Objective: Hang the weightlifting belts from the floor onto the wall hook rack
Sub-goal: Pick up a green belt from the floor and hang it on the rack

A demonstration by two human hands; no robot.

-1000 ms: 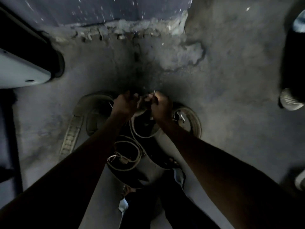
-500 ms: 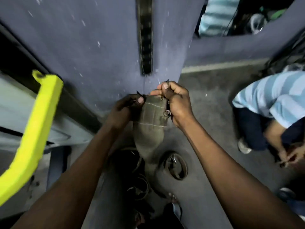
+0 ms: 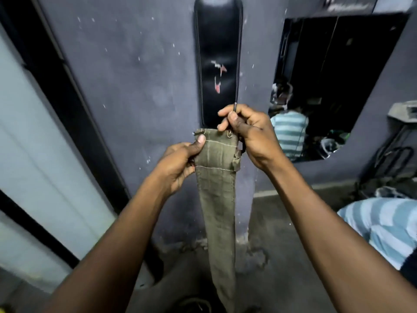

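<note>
An olive canvas belt [image 3: 217, 193] hangs straight down in front of me, held by its top end at chest height. My left hand [image 3: 180, 164] pinches the belt's left top edge, thumb on the stitched band. My right hand [image 3: 250, 134] grips the right top corner by the metal buckle, a thin prong sticking up above the fingers. A black leather belt [image 3: 217, 64] hangs flat on the purple wall [image 3: 135, 75] right behind it. The hook that carries it is out of frame. A coiled belt [image 3: 195, 304] shows on the floor at the bottom edge.
A pale door panel with a dark frame [image 3: 74, 109] runs along the left. To the right, a wall opening [image 3: 334, 82] shows a person in a striped shirt; another striped-shirt person [image 3: 381, 229] crouches at the right edge. A metal stand [image 3: 394, 154] stands beyond.
Both hands have raised the olive belt from the floor pile up to the wall, and my view has tilted up from the floor to the hanging black belt.
</note>
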